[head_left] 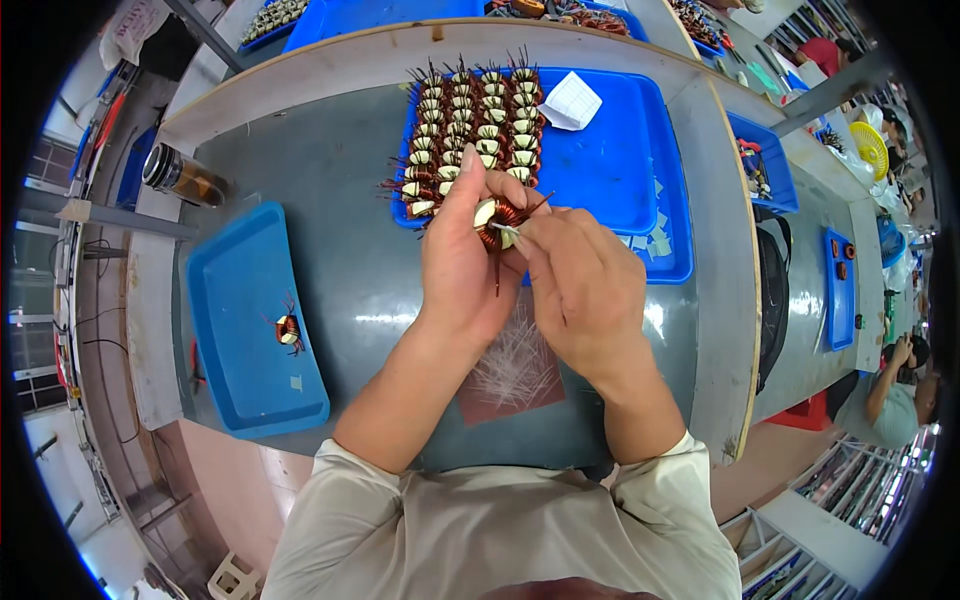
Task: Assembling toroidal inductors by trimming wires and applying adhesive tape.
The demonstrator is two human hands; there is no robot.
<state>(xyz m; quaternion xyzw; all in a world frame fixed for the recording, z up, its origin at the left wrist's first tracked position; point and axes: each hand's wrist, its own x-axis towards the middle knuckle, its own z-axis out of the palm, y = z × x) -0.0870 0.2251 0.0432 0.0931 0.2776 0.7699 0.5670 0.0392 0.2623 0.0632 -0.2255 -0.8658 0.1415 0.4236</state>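
My left hand (452,265) is closed around a copper-wound ring coil (507,214) with cream-coloured pieces on it and wire leads sticking out. Thumb and fingertips of my right hand (592,278) pinch a thin white strip (504,228) against the coil's middle; its far end is hidden. Just beyond my hands, rows of similar coils (461,115) stand in a blue tray (672,130). Below the hands, thin clear strips (512,368) lie scattered on a reddish-brown mat (470,408).
At the left, another blue tray (228,300) holds a single coil (288,329). A jar with a dark lid (185,175) lies near the back left. White folded paper (571,101) rests on the coil tray. Wooden boards (712,270) edge the grey bench. Other people sit far right.
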